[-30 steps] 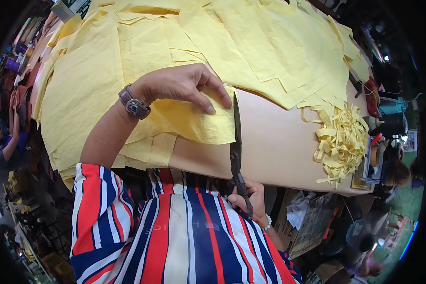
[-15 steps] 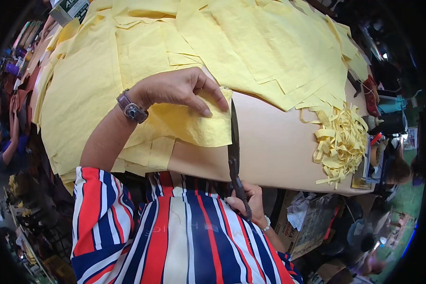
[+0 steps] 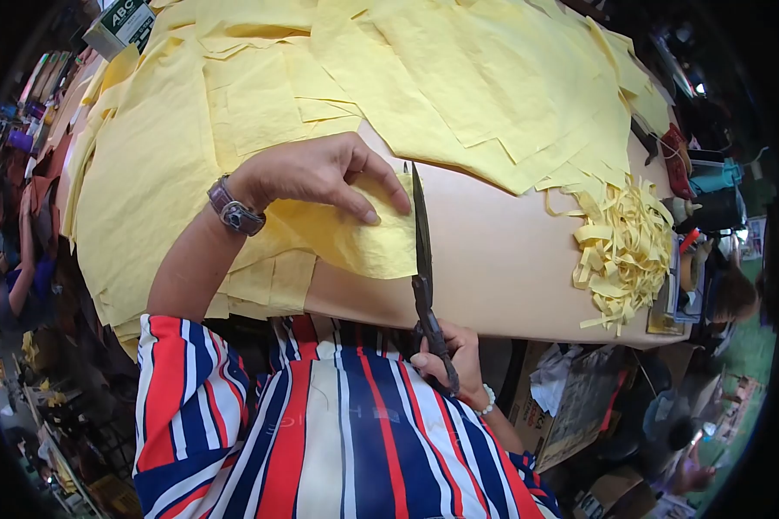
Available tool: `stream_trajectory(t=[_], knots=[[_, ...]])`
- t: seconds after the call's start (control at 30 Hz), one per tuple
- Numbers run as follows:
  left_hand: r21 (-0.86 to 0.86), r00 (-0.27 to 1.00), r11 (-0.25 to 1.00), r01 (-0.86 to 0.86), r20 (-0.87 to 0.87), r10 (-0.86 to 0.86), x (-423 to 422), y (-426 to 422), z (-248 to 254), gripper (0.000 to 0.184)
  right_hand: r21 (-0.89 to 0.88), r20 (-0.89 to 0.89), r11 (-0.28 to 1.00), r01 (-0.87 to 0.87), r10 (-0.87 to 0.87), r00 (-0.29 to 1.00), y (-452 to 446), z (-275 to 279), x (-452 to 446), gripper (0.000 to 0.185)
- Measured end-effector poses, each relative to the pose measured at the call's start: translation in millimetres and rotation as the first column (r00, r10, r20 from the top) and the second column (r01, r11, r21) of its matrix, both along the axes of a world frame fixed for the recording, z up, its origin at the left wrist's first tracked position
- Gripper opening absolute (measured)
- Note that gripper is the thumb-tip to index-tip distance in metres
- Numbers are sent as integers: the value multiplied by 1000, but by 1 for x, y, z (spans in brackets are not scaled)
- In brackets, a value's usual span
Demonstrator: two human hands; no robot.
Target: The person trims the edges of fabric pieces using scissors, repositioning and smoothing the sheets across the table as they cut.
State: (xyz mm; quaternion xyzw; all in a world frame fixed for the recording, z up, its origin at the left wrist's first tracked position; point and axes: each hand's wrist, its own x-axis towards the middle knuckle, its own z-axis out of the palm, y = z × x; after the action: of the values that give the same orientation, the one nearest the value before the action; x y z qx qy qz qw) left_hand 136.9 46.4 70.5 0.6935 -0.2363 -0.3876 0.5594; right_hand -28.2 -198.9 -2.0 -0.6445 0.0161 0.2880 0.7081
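Note:
My left hand (image 3: 325, 177), a watch on its wrist, pinches a piece of yellow sheet material (image 3: 368, 242) between thumb and fingers and lifts it off the table. In my right hand (image 3: 460, 359), near the table's front edge, is a pair of dark scissors (image 3: 422, 251) pointing away from me. The blades lie along the right edge of the piece, close to my left fingertips, and their tips show past its far edge. My right palm hides part of the handles.
Large yellow sheets (image 3: 467, 86) overlap across the tan table (image 3: 502, 259). A heap of thin yellow strips (image 3: 623, 251) lies at the right end. A box (image 3: 121, 26) stands at the far left, and assorted items crowd the right edge. Another person's arm (image 3: 26, 251) shows at left.
The scissors have moved along the right edge of the piece, and their tips now show beyond its far side. My left hand keeps its pinch and has shifted slightly left.

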Motion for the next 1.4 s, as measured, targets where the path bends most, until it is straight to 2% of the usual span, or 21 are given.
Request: stream_trajectory(t=[0.27,0.43,0.63,0.73,0.77,0.83,0.9,0.93,0.97,1.0,1.03,1.13,1.23,1.33,1.4], knots=[[30,1000,1000,-9,0,9,-2,0,5,31,37,44,999,-20,18,999,-1,0,1,25],[24,998,999,28,50,-30,-1,0,3,32,-15,58,1000,-18,19,998,-2,-6,-1,27],[71,1000,997,11,-6,-10,-3,0,7,32,-51,142,999,-10,17,990,1,-5,0,32],[25,993,999,38,108,-41,-2,4,1,31,-77,130,997,9,1,992,2,-7,-3,33],[31,994,999,34,102,-37,-2,6,0,31,-80,110,997,17,-8,994,2,-8,-4,34],[40,996,999,24,88,-27,-4,9,-6,31,-144,185,988,52,-25,982,0,-6,-4,33],[-46,999,999,-14,52,16,-10,13,-15,25,-202,277,974,104,-45,960,-4,1,-1,33],[-58,1000,998,-24,4,24,-12,18,-23,24,-171,217,973,153,-114,969,-8,2,1,31],[-71,998,997,-37,-44,34,-15,22,-30,22,-227,169,958,177,-140,976,-12,12,7,30],[-88,988,989,-115,-116,105,-21,23,-36,15,-372,244,910,182,-93,965,-18,18,14,31],[-120,981,983,-138,-151,119,-23,26,-43,16,-508,310,839,196,-34,950,-23,23,23,31],[-203,966,960,-191,-212,148,-25,32,-64,19,-688,443,683,246,127,887,-32,28,51,30],[-241,963,946,-217,-210,167,-27,33,-70,22,-817,447,524,241,311,839,-34,29,83,25],[-260,959,939,-224,-228,166,-30,35,-70,22,-892,420,398,215,550,722,-41,31,105,21],[-257,964,940,-226,-200,177,-29,34,-66,23,-944,306,297,142,631,713,-26,54,111,18]])
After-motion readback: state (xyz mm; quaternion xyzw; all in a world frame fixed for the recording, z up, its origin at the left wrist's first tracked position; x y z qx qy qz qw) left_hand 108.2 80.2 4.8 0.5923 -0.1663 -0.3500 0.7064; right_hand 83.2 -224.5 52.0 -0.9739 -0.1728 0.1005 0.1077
